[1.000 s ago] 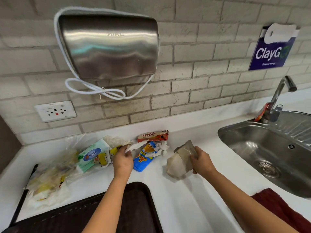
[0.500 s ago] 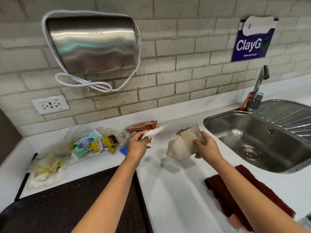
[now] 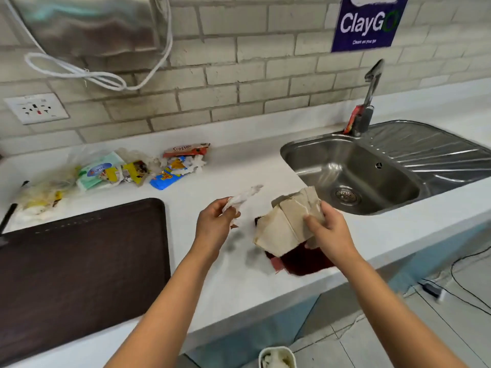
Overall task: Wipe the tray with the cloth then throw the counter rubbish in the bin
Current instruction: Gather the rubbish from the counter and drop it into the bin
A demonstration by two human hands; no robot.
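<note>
At the bottom edge, a white bin point(image 3: 277, 356) holds pale scraps. Above the white counter point(image 3: 233, 282), the left hand point(image 3: 215, 229) pinches one crumpled tissue point(image 3: 240, 199); the right hand point(image 3: 328, 231) grips one stained brown paper bag point(image 3: 284, 227) over the dark red cloth point(image 3: 303, 261). One dark tray point(image 3: 79, 266) lies left. Farther back, wrappers point(image 3: 138, 171) heap beside one steel sink point(image 3: 356, 171) below brick wall.
</note>
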